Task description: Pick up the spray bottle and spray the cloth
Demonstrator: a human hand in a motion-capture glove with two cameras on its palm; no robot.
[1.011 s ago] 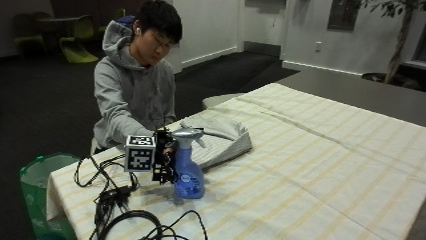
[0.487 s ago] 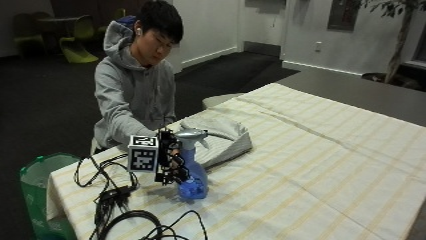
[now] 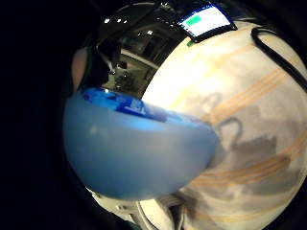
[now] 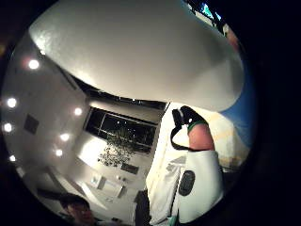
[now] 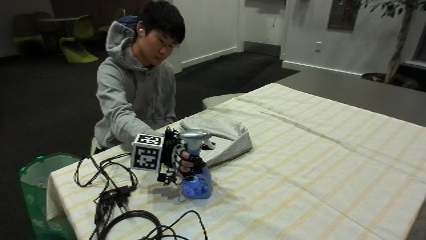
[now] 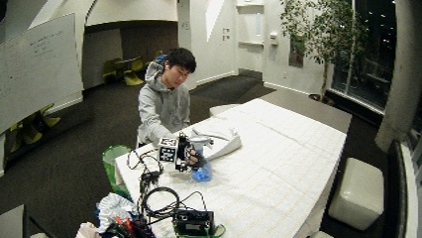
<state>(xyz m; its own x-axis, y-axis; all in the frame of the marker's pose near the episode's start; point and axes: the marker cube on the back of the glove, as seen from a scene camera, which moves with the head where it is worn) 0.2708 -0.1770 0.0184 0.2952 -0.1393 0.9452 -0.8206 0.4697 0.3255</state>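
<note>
Bottle (image 5: 195, 172) tilted since earlier, right hands (image 5: 188, 163) gripping neck, over striped tablecloth (image 5: 319, 165), dim room.

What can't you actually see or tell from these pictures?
- Whether the spray bottle touches the tablecloth or is just lifted: the outside view's angle leaves it unclear.
- Its nozzle direction: too small in the wide outside view.
- The bare hand: hidden behind the gloved right hand and its gear.
- The cloth: absent from both palm views, where the bottle fills much of the picture.
</note>
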